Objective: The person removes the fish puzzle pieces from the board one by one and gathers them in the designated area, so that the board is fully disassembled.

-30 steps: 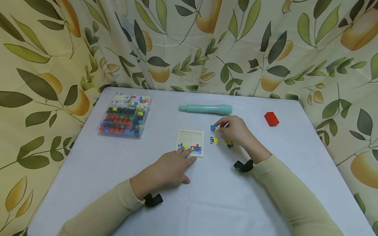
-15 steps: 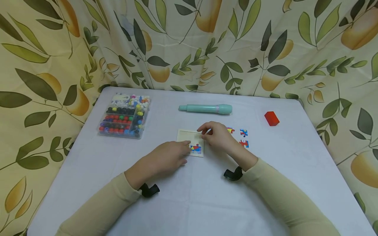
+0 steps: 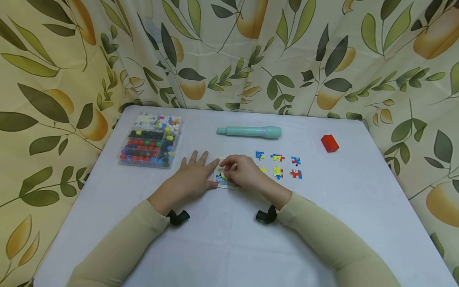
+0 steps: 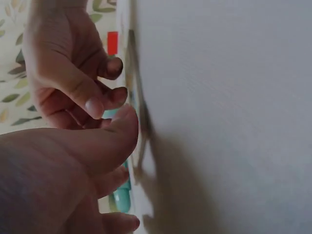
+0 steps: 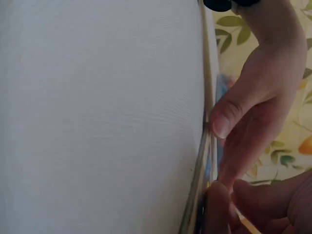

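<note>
A small wooden puzzle tray [image 3: 227, 187] lies flat on the table, with blue and yellow puzzle pieces [image 3: 220, 180] along its lower part. My left hand [image 3: 191, 179] has its fingers spread over the cloth left of the tray; in the right wrist view, its thumb [image 5: 222, 126] touches the tray's edge. Bent over the tray, my right hand [image 3: 243, 172] hides much of the inside, its thumb and fingertips close together near the inlaid pieces. I cannot tell whether a piece is between them. Several loose jigsaw pieces [image 3: 277, 158] lie in two rows to the right.
A clear compartment box of coloured beads [image 3: 145, 145] stands at the back left. Behind the tray lies a teal pen-shaped tube [image 3: 247, 132]. A red block [image 3: 330, 143] sits at the back right. A leaf-patterned curtain [image 3: 229, 71] hangs beyond the white-covered table [image 3: 222, 255].
My right hand has moved left from the loose pieces to over the tray, uncovering those pieces. My left hand has drawn back leftwards off the tray's inside and spread its fingers.
</note>
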Tool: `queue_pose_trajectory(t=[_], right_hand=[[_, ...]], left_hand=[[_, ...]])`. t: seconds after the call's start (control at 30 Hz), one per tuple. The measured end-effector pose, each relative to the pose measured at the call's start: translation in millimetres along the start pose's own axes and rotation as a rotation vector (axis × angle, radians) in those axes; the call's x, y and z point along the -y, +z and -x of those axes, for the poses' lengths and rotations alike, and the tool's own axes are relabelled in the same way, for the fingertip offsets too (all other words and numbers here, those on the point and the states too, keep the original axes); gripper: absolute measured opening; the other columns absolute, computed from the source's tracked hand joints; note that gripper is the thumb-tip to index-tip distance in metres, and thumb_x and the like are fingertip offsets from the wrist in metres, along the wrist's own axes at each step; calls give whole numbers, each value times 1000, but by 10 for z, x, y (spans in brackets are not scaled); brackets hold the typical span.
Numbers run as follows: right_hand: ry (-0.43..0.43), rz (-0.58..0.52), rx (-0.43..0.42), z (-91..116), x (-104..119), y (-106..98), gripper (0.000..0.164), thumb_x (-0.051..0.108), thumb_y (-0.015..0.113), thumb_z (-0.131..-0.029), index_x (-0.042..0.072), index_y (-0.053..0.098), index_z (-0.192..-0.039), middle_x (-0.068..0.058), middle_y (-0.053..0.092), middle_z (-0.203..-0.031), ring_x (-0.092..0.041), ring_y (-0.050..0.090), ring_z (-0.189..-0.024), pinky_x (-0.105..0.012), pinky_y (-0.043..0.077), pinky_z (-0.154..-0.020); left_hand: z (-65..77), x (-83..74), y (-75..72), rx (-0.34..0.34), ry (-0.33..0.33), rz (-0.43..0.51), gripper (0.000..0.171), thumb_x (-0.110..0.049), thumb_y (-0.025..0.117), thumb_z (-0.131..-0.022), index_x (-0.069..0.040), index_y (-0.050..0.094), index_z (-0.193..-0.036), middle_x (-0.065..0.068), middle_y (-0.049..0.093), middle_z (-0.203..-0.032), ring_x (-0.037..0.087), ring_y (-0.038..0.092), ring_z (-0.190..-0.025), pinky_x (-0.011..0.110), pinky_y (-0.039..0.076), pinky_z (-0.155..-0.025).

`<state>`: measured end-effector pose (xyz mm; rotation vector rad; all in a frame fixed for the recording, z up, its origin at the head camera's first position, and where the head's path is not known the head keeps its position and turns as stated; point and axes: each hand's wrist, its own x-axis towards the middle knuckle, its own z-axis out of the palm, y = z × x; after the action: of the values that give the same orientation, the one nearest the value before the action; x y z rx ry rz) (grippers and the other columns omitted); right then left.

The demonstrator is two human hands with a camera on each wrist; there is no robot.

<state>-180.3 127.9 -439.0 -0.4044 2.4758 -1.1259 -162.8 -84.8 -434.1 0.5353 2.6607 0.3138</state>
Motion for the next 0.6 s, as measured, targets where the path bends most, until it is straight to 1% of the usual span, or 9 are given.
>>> queue_pose_trajectory(t=[0.07,0.13,0.2,0.27,0.37,0.43,0.6], right_hand=[[-5,53,13,-14,3,32,28,3,75,-97,10,76,-125,-6,70,-106,-16,63,-83,-26,55,-71],[-6,95,26,-18,5,59,31,3,77,-96,11,76,-126,-5,70,-108,-17,63,-89,-27,54,-77],[-12,132,28,-14,7,78,32,4,80,-94,11,77,-125,-5,70,-109,-18,61,-93,-29,52,-82],[-19,145,28,-11,-5,102,33,4,81,-93,12,78,-125,-5,69,-108,-19,61,-93,-30,52,-84],[-33,167,18,-2,-21,138,33,5,82,-92,12,79,-124,-5,68,-106,-18,60,-93,-31,52,-86],[-33,170,9,1,-26,155,31,5,82,-91,13,80,-121,-4,68,-106,-17,60,-93,-31,52,-85],[-24,195,1,5,4,171,25,8,83,-91,14,81,-115,-4,67,-107,-18,61,-94,-33,53,-87]], left_hand=[[-32,34,33,31,-19,13,83,-60,61,-105,-35,22,-173,18,5,-183,53,-2,-166,78,11,-128],[-52,59,60,55,-33,17,83,-61,60,-105,-38,18,-173,16,0,-183,53,-6,-166,79,9,-128],[-63,75,80,70,-38,17,84,-61,59,-105,-39,15,-173,15,-3,-183,52,-8,-166,79,6,-128],[-78,78,91,82,-44,7,85,-59,60,-105,-38,14,-174,14,-5,-183,52,-9,-166,78,6,-129],[-98,72,90,94,-50,-6,87,-57,63,-105,-37,14,-174,14,-4,-183,53,-8,-166,78,6,-129],[-110,67,75,88,-48,-19,87,-57,64,-103,-37,17,-173,15,-1,-183,54,-5,-166,78,10,-128],[-122,57,43,51,-39,-35,88,-57,69,-100,-38,24,-172,16,8,-182,57,5,-165,80,18,-126]])
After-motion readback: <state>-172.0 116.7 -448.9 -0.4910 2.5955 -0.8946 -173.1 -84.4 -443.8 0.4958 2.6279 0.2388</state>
